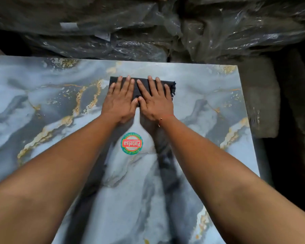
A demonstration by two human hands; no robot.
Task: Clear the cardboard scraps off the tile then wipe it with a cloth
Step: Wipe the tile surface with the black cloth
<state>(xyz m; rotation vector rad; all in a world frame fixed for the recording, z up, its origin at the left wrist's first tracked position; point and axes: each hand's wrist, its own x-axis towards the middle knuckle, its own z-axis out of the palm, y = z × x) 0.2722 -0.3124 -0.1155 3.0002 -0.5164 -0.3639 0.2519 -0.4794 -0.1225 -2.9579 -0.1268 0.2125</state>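
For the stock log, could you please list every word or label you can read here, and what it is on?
"Patelsa": round sticker on the tile, upside down to the camera.
Small ring text round that sticker: too small to read.
White labels on the plastic-wrapped bundles: blurred, unreadable.

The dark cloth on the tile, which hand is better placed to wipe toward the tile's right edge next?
Probably the right hand: it presses the cloth flat on the side nearer that edge of the tile; the left hand lies farther.
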